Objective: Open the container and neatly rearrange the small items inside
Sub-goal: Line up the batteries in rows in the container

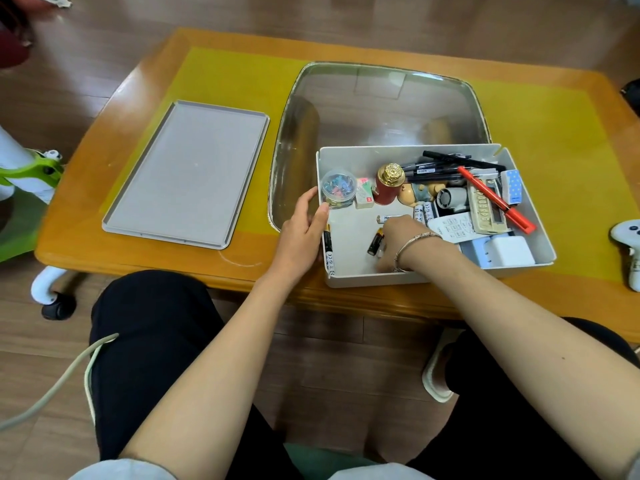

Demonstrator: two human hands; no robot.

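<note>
So the opening part looks done: the lid is lying flat on the table at left of centre, well apart from the container, which is sitting open at the table's near edge, right of centre. Nearest the camera, the right hand is reaching down into the near-left part of the box, fingers curled over something by the loose black battery, but I can't tell whether it's actually pinching anything since the fingers are hiding it. The left hand is wrapping around the box's left wall, thumb hooking over the rim, steadying it, with another battery standing against that wall just beside it. Going further in, the clear tub of clips, the red bottle with the gold cap and a row of white batteries are looking roughly lined up, while the right half is looking like a jumble: the orange pen, black pens, receipt and white chargers are all overlapping. I'd say sorting is maybe half done at best.
</note>
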